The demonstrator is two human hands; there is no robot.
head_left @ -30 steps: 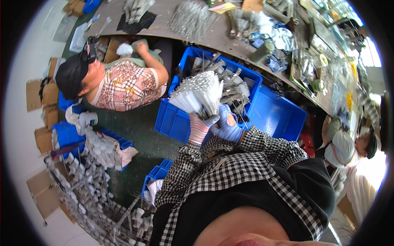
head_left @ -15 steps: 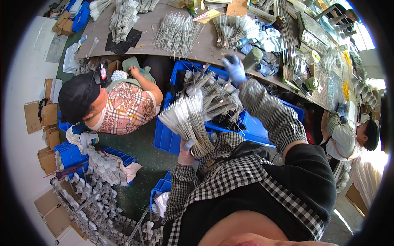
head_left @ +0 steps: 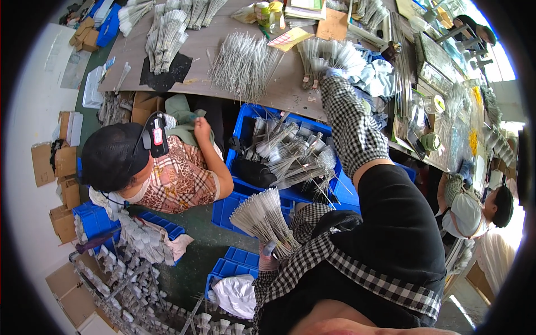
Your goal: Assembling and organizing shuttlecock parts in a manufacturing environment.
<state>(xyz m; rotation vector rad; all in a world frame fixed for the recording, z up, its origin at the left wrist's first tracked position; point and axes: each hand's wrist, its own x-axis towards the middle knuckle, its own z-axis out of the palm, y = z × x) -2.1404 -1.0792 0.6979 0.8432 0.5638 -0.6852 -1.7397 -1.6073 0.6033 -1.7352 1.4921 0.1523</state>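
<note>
Down low, the left hand (head_left: 268,254) is gripping a fanned bundle of thin metal rods (head_left: 262,215), spreading up-left from its closed fingers. Farther right, the right hand (head_left: 333,73) is reaching onto the worktop (head_left: 195,84), touching another rod bundle (head_left: 326,54) above it; its grip cannot be told.

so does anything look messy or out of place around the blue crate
Yes. The thin grey metal rods in the blue plastic crate lie crisscrossed, some poking past its rim, unlike the neat fanned bundle of rods gripped in the left hand. The right hand reaches to the wooden table.
</note>
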